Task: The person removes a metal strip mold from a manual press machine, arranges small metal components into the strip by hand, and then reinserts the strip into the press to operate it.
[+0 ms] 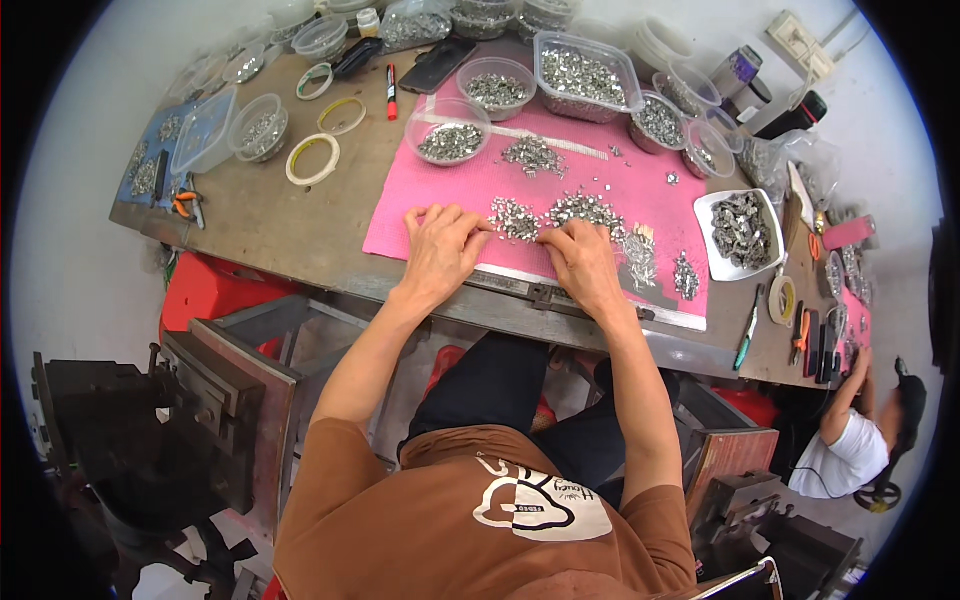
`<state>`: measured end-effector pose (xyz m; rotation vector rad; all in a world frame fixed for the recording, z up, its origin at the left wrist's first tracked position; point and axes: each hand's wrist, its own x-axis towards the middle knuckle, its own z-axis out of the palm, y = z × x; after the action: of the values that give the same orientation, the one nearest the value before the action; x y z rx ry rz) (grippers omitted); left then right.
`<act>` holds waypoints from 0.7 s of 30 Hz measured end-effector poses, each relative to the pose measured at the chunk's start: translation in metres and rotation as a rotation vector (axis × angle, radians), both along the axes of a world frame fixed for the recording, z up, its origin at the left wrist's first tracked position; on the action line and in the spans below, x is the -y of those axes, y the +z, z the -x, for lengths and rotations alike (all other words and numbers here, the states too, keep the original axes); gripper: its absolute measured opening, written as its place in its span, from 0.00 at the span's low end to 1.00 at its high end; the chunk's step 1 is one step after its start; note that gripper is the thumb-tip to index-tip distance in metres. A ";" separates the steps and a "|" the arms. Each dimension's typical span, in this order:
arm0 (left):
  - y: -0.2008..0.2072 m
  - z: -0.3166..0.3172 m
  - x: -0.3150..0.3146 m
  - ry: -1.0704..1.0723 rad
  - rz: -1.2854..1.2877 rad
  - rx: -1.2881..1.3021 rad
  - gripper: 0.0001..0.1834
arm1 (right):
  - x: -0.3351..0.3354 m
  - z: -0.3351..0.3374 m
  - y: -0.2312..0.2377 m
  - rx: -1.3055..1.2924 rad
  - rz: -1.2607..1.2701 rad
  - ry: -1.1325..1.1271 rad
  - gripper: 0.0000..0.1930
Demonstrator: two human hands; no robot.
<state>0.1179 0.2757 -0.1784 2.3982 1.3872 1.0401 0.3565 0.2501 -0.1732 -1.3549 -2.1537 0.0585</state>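
Metal bits (515, 218) on pink mat (662, 208), 2 o'clock from left hand (440, 250), 10 from right hand (583, 262). Fingers curled; whether grasping, cannot tell. Probably light, stiff, slippery: pinch opposite edges.

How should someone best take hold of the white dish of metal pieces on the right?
Probably hold the white dish by its near rim, coming from the person's side with the right hand: bare white rim shows there, clear of the metal pieces. Keep it level, as it is open-topped.
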 end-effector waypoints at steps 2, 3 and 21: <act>0.000 0.000 0.001 0.005 -0.002 0.001 0.05 | -0.001 0.000 0.001 0.013 0.013 0.002 0.06; 0.000 -0.002 0.002 0.001 0.007 -0.001 0.05 | -0.001 0.000 0.002 0.028 0.026 0.002 0.06; -0.004 -0.013 0.001 -0.038 -0.040 -0.024 0.07 | 0.003 -0.003 0.004 -0.069 0.053 0.026 0.03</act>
<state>0.1309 0.2747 -0.1827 2.4631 1.3346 1.0426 0.3598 0.2472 -0.1694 -1.3343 -2.1256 0.1713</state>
